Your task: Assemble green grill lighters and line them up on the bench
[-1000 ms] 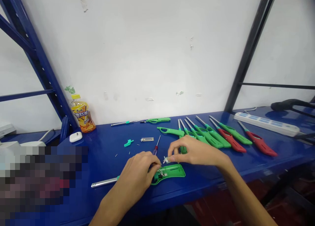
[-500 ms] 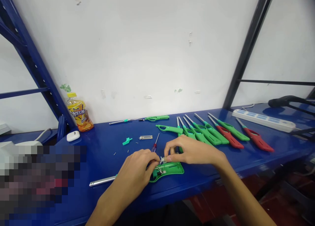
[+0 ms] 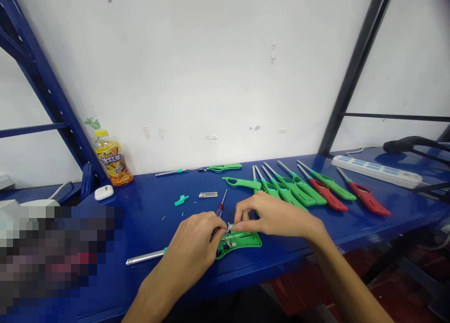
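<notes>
An opened green lighter shell (image 3: pixel 246 240) lies near the table's front edge, its metal tube (image 3: pixel 146 257) pointing left. Over the shell, my left hand (image 3: pixel 198 234) pinches a small whitish part at its fingertips. My right hand (image 3: pixel 262 214) pinches a small clear-white piece (image 3: pixel 231 227) just right of my left fingertips. Fine detail between the fingers is too small to tell. A screwdriver (image 3: pixel 220 209) lies behind my hands. Further left are a teal plastic piece (image 3: pixel 181 200), a metal-and-clear part (image 3: pixel 208 195) and several tiny screws.
Several green lighters (image 3: pixel 291 191) and red lighters (image 3: pixel 369 199) lie at the right, beside a white power strip (image 3: pixel 376 171). A drink bottle (image 3: pixel 113 159) and white case (image 3: pixel 104 192) stand at the left. Another green lighter shell (image 3: pixel 225 167) lies by the wall.
The view has shifted slightly. Both hands keep nearly the same pinching pose above the opened shell, which sits a little further left in view.
</notes>
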A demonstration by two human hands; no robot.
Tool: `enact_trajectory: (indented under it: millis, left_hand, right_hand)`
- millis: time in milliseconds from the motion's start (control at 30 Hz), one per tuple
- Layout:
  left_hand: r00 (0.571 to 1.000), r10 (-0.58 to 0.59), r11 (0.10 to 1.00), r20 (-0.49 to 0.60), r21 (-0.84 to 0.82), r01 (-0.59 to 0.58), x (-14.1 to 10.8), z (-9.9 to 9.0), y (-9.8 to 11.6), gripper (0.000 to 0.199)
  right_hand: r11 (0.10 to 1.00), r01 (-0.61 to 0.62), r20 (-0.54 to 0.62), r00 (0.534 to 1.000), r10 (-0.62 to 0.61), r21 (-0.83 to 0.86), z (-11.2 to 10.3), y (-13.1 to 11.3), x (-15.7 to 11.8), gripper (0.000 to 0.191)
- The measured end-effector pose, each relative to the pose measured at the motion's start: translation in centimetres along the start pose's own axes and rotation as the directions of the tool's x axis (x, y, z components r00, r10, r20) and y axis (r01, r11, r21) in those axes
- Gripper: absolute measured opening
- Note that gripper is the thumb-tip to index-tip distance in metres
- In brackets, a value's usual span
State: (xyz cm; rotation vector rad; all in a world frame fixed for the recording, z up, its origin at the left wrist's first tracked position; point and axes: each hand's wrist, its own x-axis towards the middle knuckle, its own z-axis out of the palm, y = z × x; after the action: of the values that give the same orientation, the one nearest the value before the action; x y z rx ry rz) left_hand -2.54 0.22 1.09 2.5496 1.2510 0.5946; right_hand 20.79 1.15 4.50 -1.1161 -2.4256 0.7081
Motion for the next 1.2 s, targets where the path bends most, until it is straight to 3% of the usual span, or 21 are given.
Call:
enact_trajectory:
  millis: [300,667,1200]
  left_hand:
    - [0.999,-0.009,0.998,0.031,0.064,0.007,0.1,0.2,-0.2,0.027]
    - [0.996,-0.086,0.995,0.022,-0.052,0.087,0.2,-0.9,-0.1,0.013]
    - [1.0,-0.01,0.997,0.006,-0.07,0.01,-0.1,-0.2,0.2,0.019]
  right_hand:
    - [0.997,0.043,-0.016,0.999,-0.044,-0.062,0.4,-0.2,0.2,0.023]
    - [0.998,0.035,-0.055,0.998,-0.032,0.052,-0.1,0.2,-0.1,0.021]
    - [0.999,0.033,-0.016,0.999,-0.033,0.016,-0.3,0.4,0.0,0.023]
